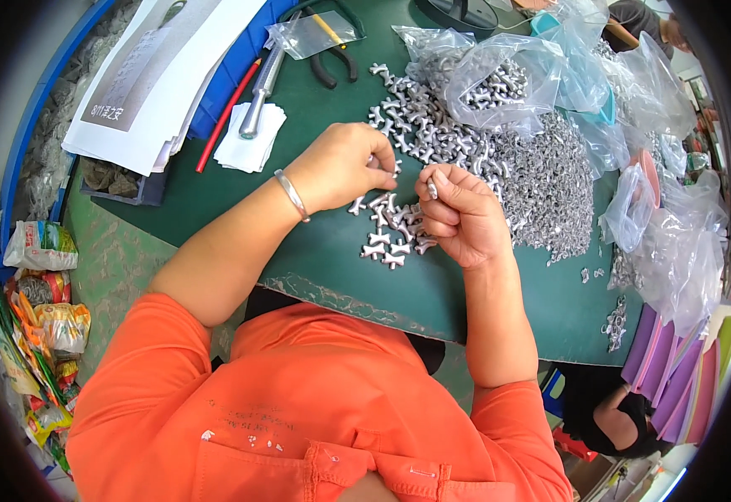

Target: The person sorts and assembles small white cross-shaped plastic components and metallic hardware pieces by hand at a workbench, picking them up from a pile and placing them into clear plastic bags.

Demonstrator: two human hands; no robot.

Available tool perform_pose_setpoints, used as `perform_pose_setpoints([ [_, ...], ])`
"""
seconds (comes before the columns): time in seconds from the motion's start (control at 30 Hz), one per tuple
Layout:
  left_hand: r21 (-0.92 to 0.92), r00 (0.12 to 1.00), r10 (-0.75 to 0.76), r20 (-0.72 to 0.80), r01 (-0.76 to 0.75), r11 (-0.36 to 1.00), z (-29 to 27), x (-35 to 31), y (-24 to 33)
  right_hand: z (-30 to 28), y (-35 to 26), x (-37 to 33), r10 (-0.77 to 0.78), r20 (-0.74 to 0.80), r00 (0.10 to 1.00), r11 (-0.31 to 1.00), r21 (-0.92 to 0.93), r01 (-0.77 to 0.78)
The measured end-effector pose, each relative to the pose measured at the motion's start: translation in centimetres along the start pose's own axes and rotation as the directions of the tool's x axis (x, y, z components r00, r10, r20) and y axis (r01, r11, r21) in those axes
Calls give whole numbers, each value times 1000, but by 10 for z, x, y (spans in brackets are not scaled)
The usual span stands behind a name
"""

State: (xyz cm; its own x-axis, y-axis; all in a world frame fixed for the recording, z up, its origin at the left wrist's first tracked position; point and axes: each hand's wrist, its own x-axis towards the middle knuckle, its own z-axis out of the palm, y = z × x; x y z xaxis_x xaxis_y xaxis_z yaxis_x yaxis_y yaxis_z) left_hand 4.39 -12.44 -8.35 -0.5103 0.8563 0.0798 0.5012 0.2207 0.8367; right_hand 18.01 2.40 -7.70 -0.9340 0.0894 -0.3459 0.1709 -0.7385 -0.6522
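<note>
My right hand (468, 216) pinches a small silver bone-shaped metal piece (432, 189) between thumb and forefinger, its other fingers curled. Just to its left, my left hand (344, 167), with a metal bangle on the wrist, is closed with fingertips drawn together at the edge of the pieces. What lies between those fingertips is too small to make out. A loose group of bone-shaped metal pieces (393, 243) is on the green table (323, 272) below both hands. Beyond them spreads a larger pile of the same pieces (432, 134).
Small shiny metal parts (549, 188) are heaped at right, beside clear plastic bags (675, 243). At upper left lie printed sheets (143, 79), a red pencil (227, 117), a metal rod tool (261, 96) on white paper slips (252, 151), and black-handled pliers (332, 69). Another person (620, 418) is at lower right.
</note>
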Motion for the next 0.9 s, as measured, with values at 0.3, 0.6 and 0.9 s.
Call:
perform_pose_setpoints([
  [0.3,-962,989,-95,118,137,235,-15,5,-1,-11,-2,2,-3,208,978,982,185,-37],
  [0.6,-833,998,-5,68,60,550,0,-1,11,-6,0,1,-14,88,996,989,148,1],
  [0.9,-987,985,-150,-79,-56,151,-14,8,2,15,3,17,-610,147,779,159,-940,302],
])
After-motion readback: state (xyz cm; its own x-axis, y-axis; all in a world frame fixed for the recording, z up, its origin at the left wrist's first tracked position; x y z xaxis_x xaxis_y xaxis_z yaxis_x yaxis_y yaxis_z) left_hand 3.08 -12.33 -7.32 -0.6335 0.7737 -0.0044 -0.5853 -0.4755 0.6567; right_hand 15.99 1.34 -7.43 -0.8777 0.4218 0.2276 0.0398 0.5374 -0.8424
